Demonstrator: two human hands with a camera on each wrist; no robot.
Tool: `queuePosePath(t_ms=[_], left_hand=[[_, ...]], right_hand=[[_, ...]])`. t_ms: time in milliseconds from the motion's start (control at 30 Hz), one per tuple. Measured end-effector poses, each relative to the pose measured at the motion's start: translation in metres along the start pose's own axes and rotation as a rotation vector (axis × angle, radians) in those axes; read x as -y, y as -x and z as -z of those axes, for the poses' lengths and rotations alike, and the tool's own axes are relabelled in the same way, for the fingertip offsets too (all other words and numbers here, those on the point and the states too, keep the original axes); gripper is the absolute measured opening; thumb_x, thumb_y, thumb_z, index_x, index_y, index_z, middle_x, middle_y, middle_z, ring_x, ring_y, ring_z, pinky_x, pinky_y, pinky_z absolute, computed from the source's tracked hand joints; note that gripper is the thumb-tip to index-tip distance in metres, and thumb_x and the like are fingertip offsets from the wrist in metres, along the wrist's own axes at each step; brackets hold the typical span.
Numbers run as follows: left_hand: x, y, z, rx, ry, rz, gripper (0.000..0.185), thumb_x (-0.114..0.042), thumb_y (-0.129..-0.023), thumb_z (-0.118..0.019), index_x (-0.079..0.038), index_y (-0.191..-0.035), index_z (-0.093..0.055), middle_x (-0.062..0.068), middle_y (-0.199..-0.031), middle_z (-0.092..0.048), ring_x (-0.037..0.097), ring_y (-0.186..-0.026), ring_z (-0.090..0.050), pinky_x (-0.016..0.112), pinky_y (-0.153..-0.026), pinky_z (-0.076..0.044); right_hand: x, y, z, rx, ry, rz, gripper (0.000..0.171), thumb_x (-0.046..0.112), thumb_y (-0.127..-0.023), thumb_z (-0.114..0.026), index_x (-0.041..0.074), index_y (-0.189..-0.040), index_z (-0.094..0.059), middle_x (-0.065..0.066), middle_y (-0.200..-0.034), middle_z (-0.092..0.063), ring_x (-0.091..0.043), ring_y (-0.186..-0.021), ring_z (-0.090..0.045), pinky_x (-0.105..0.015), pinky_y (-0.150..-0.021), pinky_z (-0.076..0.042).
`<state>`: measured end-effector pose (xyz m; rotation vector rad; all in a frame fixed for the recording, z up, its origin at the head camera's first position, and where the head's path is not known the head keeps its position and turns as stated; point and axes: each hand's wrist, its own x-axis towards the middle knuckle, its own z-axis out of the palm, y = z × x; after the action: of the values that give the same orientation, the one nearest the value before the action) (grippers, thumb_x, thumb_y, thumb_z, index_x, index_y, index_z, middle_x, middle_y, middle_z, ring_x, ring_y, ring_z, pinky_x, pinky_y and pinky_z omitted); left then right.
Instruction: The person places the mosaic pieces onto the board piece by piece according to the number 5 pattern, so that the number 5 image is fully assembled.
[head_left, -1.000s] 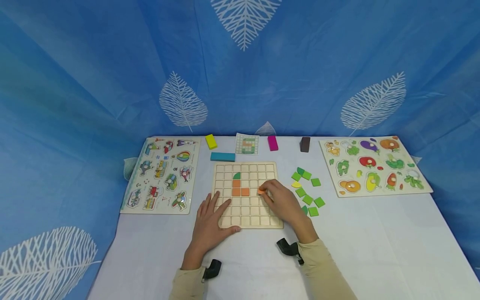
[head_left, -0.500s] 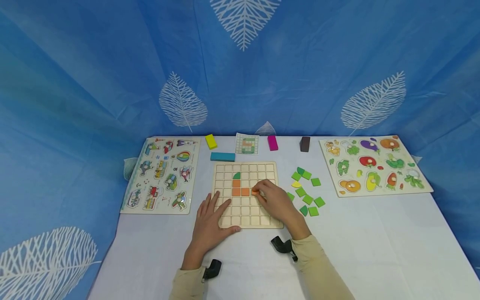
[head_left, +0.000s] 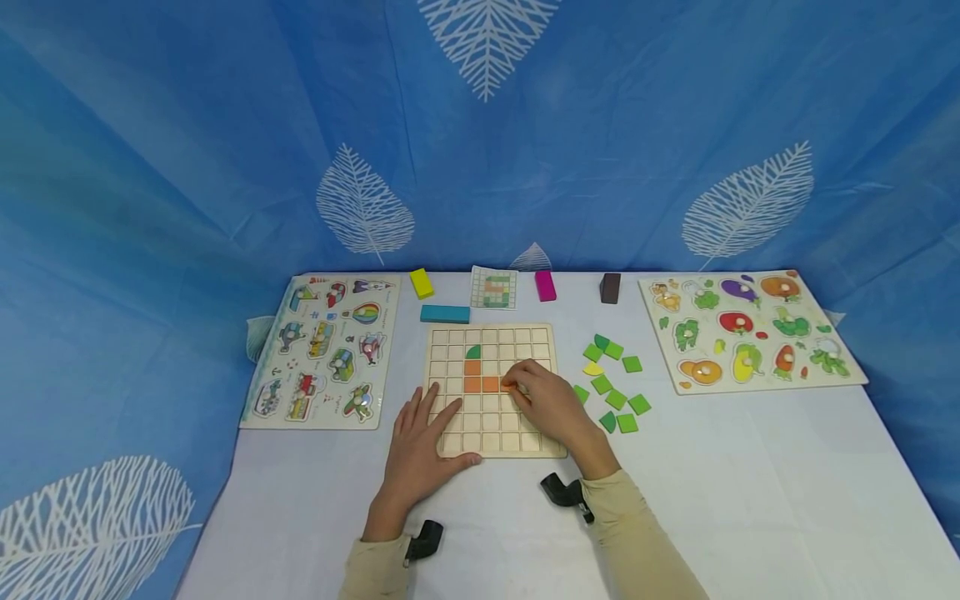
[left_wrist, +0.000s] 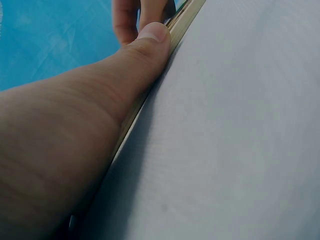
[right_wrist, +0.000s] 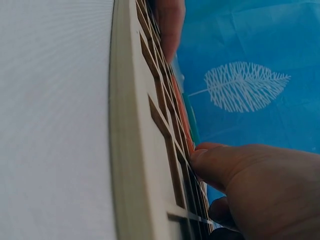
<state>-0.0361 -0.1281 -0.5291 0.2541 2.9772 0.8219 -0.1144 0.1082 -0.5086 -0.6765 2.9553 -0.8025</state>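
A square wooden grid board [head_left: 491, 443] lies on the white table. Orange square tiles [head_left: 472, 384] and a green quarter-round tile [head_left: 473, 352] sit in its cells. My left hand [head_left: 422, 454] rests with fingers spread over the board's left side, its thumb along the near edge; the left wrist view shows that thumb [left_wrist: 152, 42] against the wooden rim. Over the board's middle right, my right hand [head_left: 551, 404] pinches an orange tile [head_left: 506, 387] at the cell beside the row's right-hand orange tile. The fingers mostly cover this piece, so whether it lies flat is hidden.
Loose green tiles [head_left: 616, 399] and a yellow one [head_left: 592, 369] lie right of the board. A pattern card [head_left: 494, 288], a teal block [head_left: 446, 314] and other blocks stand behind it. Picture puzzles flank it, vehicles [head_left: 322, 367] left and vegetables [head_left: 750, 333] right.
My right hand has moved left across the board with the orange tile, up beside the placed orange tiles, and has barely shifted in the last half second. The left hand stays put.
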Motion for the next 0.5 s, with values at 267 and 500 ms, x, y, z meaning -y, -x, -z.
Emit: queuePosePath(t_ms=[267,500], left_hand=[[-0.0014,0.0007,0.0014,0.005,0.014,0.008,0.093,-0.067,-0.073,-0.079,-0.023,-0.150,-0.053,0.012,-0.169,-0.025,0.039,-0.158,-0.014,0.062,-0.125,-0.017],[-0.0009,-0.0002,0.0007,0.016,0.009,0.012,0.094,-0.069,-0.073,-0.078,-0.024,-0.151,-0.052,0.012,-0.170,-0.024,0.038,-0.159,-0.012,0.061,-0.126,-0.015]], right_hand=[[0.0004,0.0000,-0.0017,-0.011,-0.007,-0.003,0.010,0.017,-0.099,-0.069,0.015,-0.105,-0.076,0.001,-0.117,-0.069,-0.020,-0.108,-0.069,-0.038,-0.090,-0.060],[0.0019,0.0016,-0.0016,-0.020,-0.014,-0.003,0.012,0.017,-0.099,-0.069,0.014,-0.107,-0.078,0.001,-0.117,-0.069,-0.020,-0.108,-0.070,-0.038,-0.090,-0.060]])
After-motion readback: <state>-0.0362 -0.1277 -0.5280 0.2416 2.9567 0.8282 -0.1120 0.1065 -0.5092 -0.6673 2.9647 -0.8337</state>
